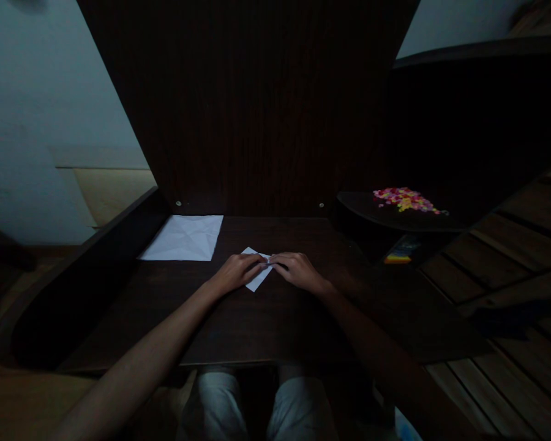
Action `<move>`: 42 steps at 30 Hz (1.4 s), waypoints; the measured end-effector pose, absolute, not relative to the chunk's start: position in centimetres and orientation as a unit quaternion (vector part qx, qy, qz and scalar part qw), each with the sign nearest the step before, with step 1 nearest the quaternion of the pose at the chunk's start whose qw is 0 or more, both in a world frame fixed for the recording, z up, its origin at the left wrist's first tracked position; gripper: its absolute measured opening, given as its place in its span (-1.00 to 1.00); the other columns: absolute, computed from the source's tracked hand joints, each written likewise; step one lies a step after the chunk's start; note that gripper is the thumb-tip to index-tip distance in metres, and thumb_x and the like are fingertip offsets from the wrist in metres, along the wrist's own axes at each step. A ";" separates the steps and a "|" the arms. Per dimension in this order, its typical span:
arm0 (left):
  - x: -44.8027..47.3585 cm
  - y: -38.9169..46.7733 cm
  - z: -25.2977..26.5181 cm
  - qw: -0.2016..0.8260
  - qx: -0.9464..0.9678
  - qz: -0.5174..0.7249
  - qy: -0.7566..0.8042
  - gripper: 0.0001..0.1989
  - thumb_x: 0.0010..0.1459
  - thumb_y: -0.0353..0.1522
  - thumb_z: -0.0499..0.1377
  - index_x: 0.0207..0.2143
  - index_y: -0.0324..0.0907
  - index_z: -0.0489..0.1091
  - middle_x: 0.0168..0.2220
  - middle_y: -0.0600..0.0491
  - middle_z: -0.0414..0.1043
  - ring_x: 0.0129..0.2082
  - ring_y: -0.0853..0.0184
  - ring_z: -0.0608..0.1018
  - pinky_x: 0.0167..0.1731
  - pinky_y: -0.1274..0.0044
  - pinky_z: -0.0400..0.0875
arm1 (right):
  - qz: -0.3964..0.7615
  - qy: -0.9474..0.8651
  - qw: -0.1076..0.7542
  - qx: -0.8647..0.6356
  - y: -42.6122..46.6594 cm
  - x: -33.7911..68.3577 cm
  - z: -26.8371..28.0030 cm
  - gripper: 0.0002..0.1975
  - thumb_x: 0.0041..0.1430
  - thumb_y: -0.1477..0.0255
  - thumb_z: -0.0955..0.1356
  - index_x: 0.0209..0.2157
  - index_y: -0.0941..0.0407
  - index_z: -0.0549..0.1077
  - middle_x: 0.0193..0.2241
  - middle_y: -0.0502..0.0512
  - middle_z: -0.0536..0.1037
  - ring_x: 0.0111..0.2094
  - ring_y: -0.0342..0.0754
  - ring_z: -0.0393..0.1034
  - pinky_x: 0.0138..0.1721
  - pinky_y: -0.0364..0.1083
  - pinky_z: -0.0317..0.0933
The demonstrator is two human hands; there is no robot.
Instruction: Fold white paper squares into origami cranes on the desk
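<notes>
A small folded piece of white paper (256, 283) lies on the dark wooden desk in front of me. My left hand (239, 269) rests on its left side, with thumb and fingers closed near the paper's middle. From the right, my right hand (296, 269) pinches the paper's right corner between thumb and fingers. The fingertips of both hands nearly meet over the paper and hide part of it. A larger creased white sheet (183, 237) lies flat at the desk's back left.
The desk (257, 334) has a raised side panel (87, 275) on the left and a tall back panel (257, 110). At right, a curved shelf (358, 208) carries a colourful pile of small pieces (404, 199). Below it sits a yellow-edged item (397, 260). Wooden slats (509, 251) stand farther right.
</notes>
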State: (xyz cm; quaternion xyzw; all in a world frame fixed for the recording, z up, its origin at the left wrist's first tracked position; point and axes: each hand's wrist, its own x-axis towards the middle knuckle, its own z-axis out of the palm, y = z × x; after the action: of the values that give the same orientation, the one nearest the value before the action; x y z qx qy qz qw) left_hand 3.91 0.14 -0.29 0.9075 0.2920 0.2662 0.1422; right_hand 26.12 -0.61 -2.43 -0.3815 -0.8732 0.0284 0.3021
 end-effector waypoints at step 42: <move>3.5 0.6 -1.0 0.186 0.897 0.271 0.295 -0.75 0.21 -0.31 0.12 -0.06 -0.16 0.35 -0.11 -0.01 0.51 -0.14 0.29 0.57 -0.14 0.51 0.43 | 0.027 -0.873 0.291 -0.391 -0.6 26.2 -2.4 -0.81 0.21 0.49 0.31 -0.19 0.07 0.55 -0.18 0.09 0.60 -0.16 -0.04 0.51 -0.08 -0.10 0.34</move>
State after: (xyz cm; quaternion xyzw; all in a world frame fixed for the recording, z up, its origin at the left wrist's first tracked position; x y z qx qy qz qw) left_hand 3.46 0.62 -0.98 0.8971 0.2950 0.2709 0.1864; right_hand 26.19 -0.62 -2.35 -0.3905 -0.8731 0.0274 0.2906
